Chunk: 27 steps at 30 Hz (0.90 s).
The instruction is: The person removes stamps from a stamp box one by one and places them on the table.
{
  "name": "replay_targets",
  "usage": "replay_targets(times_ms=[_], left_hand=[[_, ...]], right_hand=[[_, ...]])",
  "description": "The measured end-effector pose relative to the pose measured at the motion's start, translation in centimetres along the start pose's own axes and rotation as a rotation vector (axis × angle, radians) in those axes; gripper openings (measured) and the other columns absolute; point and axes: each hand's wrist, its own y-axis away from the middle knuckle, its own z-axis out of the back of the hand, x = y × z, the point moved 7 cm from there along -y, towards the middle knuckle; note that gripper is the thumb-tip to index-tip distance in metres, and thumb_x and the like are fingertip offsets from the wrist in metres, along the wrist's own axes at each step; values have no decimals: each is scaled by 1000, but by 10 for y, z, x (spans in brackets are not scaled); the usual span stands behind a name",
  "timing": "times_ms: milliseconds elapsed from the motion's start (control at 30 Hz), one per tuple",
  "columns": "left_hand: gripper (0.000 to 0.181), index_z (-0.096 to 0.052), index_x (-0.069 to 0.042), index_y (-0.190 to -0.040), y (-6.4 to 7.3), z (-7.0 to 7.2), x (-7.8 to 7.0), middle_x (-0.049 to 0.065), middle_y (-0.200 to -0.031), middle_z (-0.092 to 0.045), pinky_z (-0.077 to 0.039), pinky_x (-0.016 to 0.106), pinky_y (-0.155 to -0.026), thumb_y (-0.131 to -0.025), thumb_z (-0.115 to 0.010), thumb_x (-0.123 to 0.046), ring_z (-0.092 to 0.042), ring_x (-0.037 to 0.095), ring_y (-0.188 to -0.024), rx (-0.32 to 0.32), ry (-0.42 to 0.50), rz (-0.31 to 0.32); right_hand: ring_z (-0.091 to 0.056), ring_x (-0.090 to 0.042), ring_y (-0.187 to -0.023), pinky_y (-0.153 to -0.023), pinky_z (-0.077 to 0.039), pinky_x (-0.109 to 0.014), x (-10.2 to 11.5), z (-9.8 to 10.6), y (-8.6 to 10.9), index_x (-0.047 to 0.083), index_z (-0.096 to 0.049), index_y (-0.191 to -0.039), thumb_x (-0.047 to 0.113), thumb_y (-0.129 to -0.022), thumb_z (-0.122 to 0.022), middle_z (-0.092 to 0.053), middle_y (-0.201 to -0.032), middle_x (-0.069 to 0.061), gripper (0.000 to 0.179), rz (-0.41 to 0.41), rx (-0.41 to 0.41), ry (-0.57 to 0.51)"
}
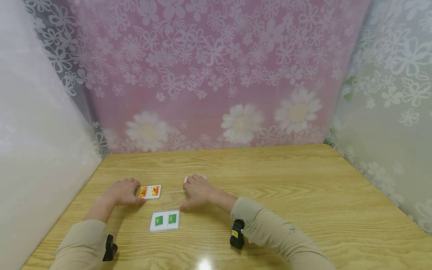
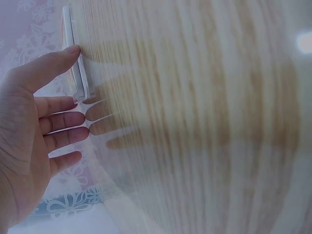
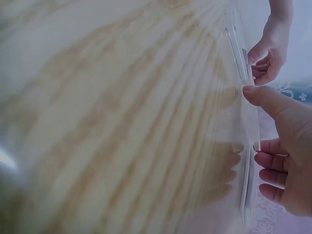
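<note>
My left hand (image 1: 124, 192) grips a flat clear case with two orange-and-yellow pictures (image 1: 149, 192), thumb on its near edge and index finger at its far edge. In the left wrist view, that case (image 2: 77, 63) lies between the thumb and index finger, with the other fingers loosely spread. My right hand (image 1: 198, 192) holds a see-through flat plastic piece (image 1: 173, 200) by its right side. The right wrist view shows its thumb and index finger at opposite edges of the clear piece (image 3: 252, 119). Another white card case (image 1: 202, 177) lies partly hidden behind the right fingers.
A clear case with two green pictures (image 1: 164, 220) lies on the wood-grain table (image 1: 287, 180), nearer to me. Flowered curtains (image 1: 216, 75) stand behind and at both sides of the table. Each wrist wears a black camera (image 1: 237, 234).
</note>
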Motion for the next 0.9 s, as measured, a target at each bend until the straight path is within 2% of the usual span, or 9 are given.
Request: replay_targets(times_ms=[467,767,900], left_hand=[[64,-57,4,-109,1,-4,4,19,-105,-57,-39,55,-86,-75,-68,-49,-53,42,-99,4,3,1],[63,-58,1,-108,-2,-6,6,15,-102,-57,-41,53,-83,-74,-67,-51,-55,38,-95,-7,-10,-7],[65,-58,1,-107,-3,-6,7,16,-102,-57,-42,53,-83,-74,-67,-53,-54,38,-96,-7,-13,-10]], right_hand=[[-41,-12,-89,-76,-38,-27,6,-2,-1,14,-61,-110,67,-75,-59,-51,-100,3,64,-4,-23,10],[-42,-13,-93,-81,-39,-28,4,-2,-1,13,-58,-118,71,-75,-54,-52,-106,2,72,23,-21,40],[-45,-14,-96,-82,-39,-28,3,4,-4,14,-59,-118,66,-79,-55,-53,-107,2,65,27,-57,-8]])
